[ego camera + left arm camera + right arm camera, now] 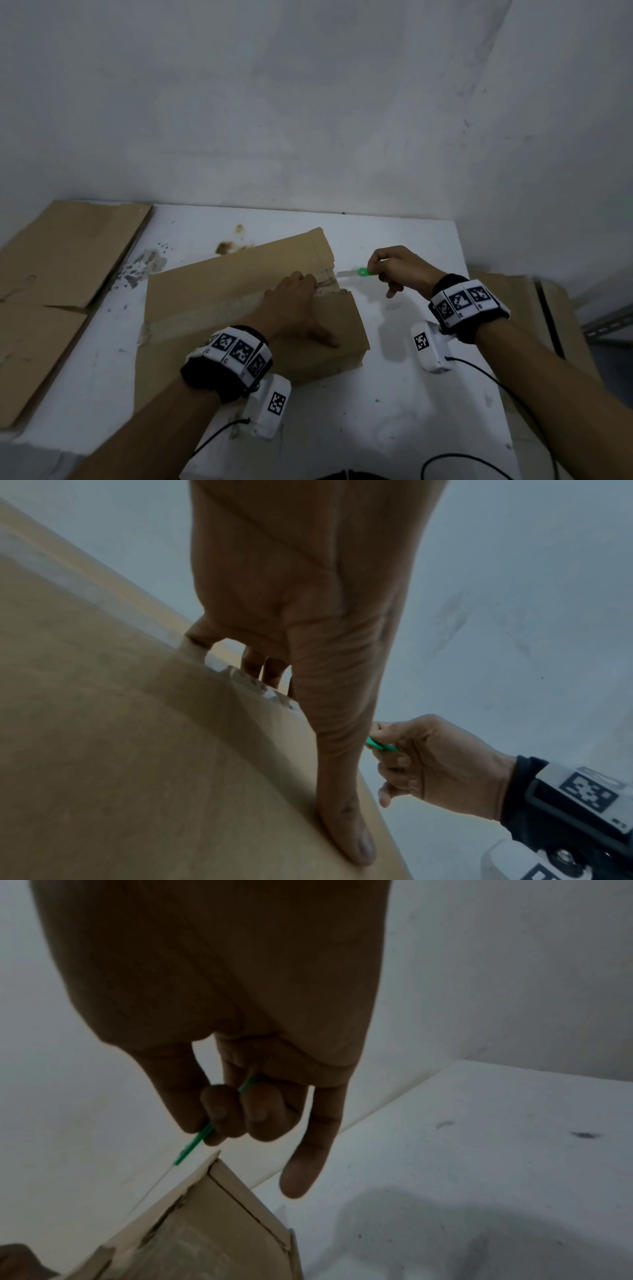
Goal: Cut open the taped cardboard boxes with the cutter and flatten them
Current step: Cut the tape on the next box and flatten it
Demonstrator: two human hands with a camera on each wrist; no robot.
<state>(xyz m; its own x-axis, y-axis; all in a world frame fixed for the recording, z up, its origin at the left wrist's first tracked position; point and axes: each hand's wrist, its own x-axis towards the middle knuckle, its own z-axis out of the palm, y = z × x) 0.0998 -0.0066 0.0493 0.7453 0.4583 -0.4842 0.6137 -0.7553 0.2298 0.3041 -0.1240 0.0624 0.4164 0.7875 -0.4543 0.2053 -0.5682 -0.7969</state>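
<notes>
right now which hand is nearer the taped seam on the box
Left. The left hand rests on the box, fingers at the taped seam. The right hand is off the box's end, pinching the cutter, whose blade points at the seam.

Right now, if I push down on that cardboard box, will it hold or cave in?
Probably caves: the box has its top seam partly split beside the left hand, so the flaps may fold inward. It looks light, likely sliding on the table.
</notes>
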